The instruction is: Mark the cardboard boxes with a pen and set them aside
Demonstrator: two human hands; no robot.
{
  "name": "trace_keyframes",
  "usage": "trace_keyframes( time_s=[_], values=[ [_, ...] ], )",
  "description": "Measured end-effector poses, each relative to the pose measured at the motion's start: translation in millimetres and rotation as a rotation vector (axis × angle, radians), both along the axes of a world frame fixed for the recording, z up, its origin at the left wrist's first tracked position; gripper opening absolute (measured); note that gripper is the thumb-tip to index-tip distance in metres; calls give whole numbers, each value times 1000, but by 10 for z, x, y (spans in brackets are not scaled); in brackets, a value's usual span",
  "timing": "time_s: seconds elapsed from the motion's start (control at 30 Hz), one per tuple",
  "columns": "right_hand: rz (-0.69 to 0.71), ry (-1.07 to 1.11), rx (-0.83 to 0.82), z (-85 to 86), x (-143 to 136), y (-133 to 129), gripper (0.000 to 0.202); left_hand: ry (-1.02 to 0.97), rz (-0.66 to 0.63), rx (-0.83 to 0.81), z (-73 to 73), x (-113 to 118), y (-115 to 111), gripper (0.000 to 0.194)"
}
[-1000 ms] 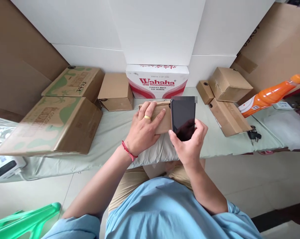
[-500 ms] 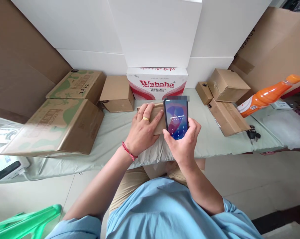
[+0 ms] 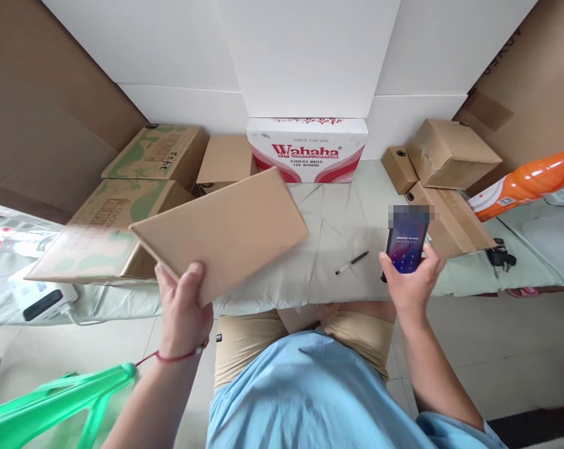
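Here, the fingers of the left hand (image 3: 185,315) are closed on the left short end of a cardboard box (image 3: 228,231), which is held over the surface (image 3: 331,215); its long axis goes slantwise, from near left to far right. The right hand (image 3: 413,287) has its fingers gripping a phone (image 3: 406,246), whose top end points away from the person. Between them lies a slanted pen (image 3: 352,263).

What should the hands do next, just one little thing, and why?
I'd probably have the left hand lower the brown cardboard onto the cloth, short of the pen. It's tilted and gripped only near one corner, and the right hand holds a phone.
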State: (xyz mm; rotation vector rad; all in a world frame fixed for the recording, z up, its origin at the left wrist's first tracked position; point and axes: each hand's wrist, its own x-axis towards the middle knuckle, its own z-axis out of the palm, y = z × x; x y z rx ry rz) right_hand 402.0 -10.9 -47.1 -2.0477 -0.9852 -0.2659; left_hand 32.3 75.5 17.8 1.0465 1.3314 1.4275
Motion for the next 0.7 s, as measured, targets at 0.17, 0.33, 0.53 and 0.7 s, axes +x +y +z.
trace_keyframes(
  time_s=[0.17,0.33,0.53,0.7],
  values=[
    [-70,58,-74,-275,310,-104,90,-452,251,-439,-150,-8,-286,34],
    [-87,95,-64,-355,388,-18,89,-534,335,-434,-72,76,-88,44],
    [-82,118,-112,-382,420,-46,91,-539,257,-496,9,125,277,42],
    [-127,184,-306,-329,507,-118,92,-405,408,-370,-187,-15,427,18]
  ],
)
